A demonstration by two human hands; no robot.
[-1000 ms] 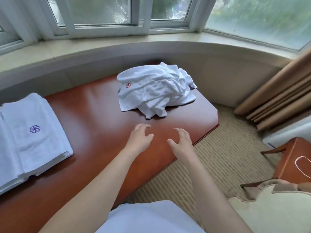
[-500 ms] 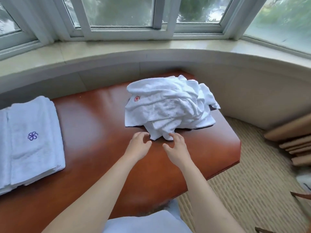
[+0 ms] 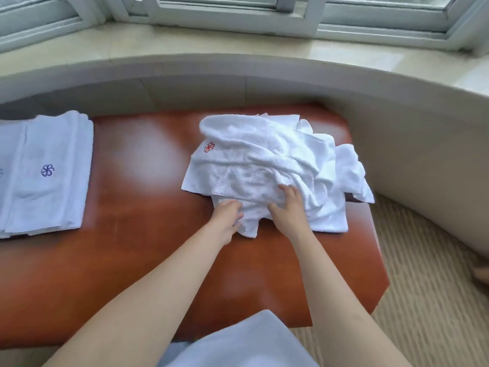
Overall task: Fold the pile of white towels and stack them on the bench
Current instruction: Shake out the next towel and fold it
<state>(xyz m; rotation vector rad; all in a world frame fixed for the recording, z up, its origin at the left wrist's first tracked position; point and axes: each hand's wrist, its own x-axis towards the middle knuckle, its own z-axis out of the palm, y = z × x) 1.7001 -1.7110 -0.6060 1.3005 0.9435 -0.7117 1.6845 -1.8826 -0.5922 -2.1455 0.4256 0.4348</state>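
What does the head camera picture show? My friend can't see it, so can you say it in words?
Two hands, the left hand and the right hand, reach into a rumpled pile of white towels on a shiny brown bench. Folded towels lie at the bench's left end, under a window.

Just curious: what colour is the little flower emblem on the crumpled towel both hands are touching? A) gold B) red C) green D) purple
B: the crumpled towel pile under the left hand and right hand shows a red emblem, whereas the folded towels at the left end of the bench carry a purple-blue one.
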